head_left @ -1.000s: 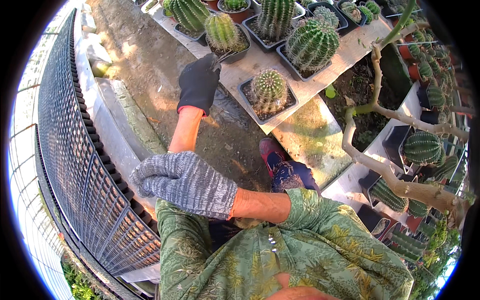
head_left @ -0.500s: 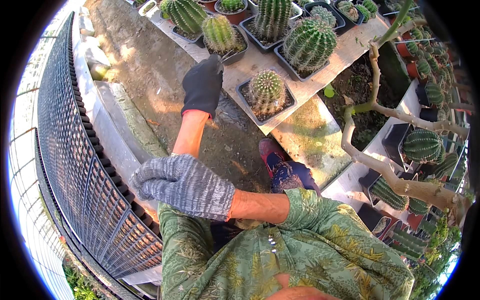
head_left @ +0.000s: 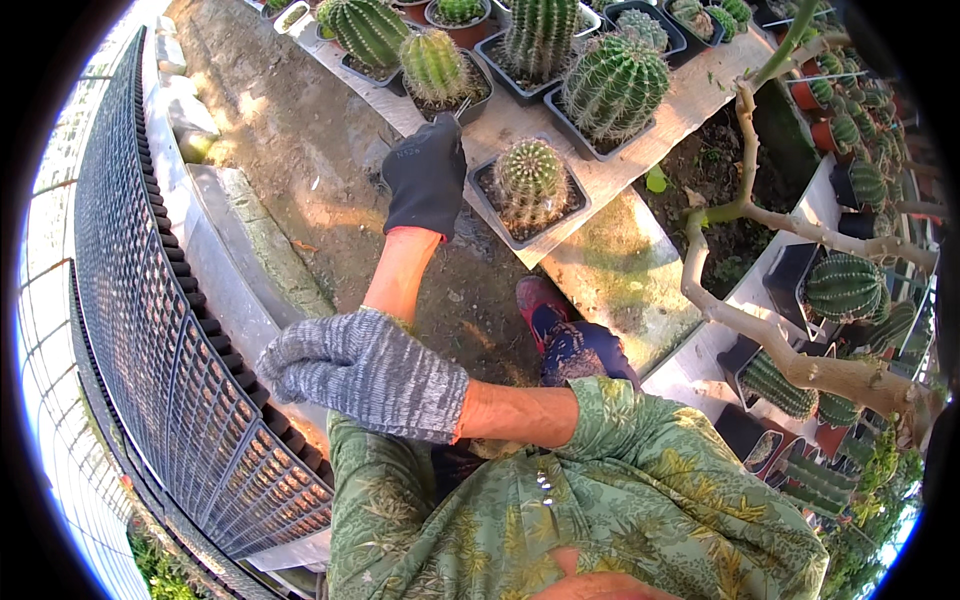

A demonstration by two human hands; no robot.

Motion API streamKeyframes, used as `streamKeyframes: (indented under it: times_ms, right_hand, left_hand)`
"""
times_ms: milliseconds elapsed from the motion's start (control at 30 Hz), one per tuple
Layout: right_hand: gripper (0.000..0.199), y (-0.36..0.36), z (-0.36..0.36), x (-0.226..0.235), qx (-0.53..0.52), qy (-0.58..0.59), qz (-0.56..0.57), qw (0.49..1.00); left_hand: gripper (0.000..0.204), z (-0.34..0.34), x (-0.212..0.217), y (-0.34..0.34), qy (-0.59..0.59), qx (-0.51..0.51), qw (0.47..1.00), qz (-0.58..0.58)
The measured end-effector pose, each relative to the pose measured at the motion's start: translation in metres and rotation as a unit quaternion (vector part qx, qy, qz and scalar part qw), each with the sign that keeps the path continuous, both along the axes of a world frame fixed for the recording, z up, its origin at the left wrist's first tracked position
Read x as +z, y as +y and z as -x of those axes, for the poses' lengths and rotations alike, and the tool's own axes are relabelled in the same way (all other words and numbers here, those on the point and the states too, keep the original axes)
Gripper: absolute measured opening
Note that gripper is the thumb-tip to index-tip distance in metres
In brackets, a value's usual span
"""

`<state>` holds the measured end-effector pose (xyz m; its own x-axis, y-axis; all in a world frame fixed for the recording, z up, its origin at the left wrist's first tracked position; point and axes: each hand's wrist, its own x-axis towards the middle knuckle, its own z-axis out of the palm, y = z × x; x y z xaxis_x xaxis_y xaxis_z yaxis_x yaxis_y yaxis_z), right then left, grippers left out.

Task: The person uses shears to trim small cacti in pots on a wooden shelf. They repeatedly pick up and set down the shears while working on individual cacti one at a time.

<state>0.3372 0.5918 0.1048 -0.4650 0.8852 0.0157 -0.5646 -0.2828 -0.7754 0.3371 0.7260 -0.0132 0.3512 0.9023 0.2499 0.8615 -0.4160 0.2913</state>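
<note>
Fingers hidden inside a black glove (head_left: 428,178) curl together at the left rim of a square black pot (head_left: 530,205), the left hand (head_left: 428,180) seen from the back so that it cannot be told whether the fingertips pinch the pot's edge or only rest against it. A thin pale stem or tool shows just above the knuckles, too small to identify. Just right of those fingers stands a small round cactus (head_left: 528,175), its long axis upright, crown pointing straight up from the pot, which sits near the front edge of a pale wooden plank (head_left: 610,175). The bare left forearm runs down and slightly left from the glove toward the person's body, nearly straight.

Well below, the right hand (head_left: 365,370) in a grey knitted glove lies across the body, fingers pressed loosely together and pointing left toward a black mesh fence (head_left: 160,330), holding nothing visible; its forearm emerges from a green patterned sleeve (head_left: 620,440).

Beyond the left fingers, larger ribbed cacti (head_left: 612,85) fill more black pots along the plank. To the right, a bare pale branch (head_left: 770,330) bends over further potted cacti. A red shoe (head_left: 540,300) rests on the dirt ground beneath.
</note>
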Motion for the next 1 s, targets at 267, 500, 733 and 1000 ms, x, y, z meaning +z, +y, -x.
streamKeyframes:
  times_ms: [267,500,733,1000]
  right_hand:
    - [0.024,-0.001,-0.001,0.001,0.004,0.013,0.015,1.000]
    - [0.021,0.000,0.002,0.000,-0.038,0.000,-0.020,0.999]
    - [0.020,-0.001,0.002,0.001,-0.059,-0.002,-0.034,0.998]
    - [0.021,0.001,0.002,-0.002,-0.036,-0.035,-0.102,0.993]
  left_hand:
    - [0.011,-0.014,0.001,0.011,0.004,-0.022,0.999,-0.036]
    - [0.017,0.002,0.021,0.006,0.091,0.035,0.994,0.049]
    - [0.017,0.032,0.032,0.011,0.096,0.051,0.994,0.019]
    - [0.022,0.036,0.034,0.011,0.072,0.041,0.996,0.039]
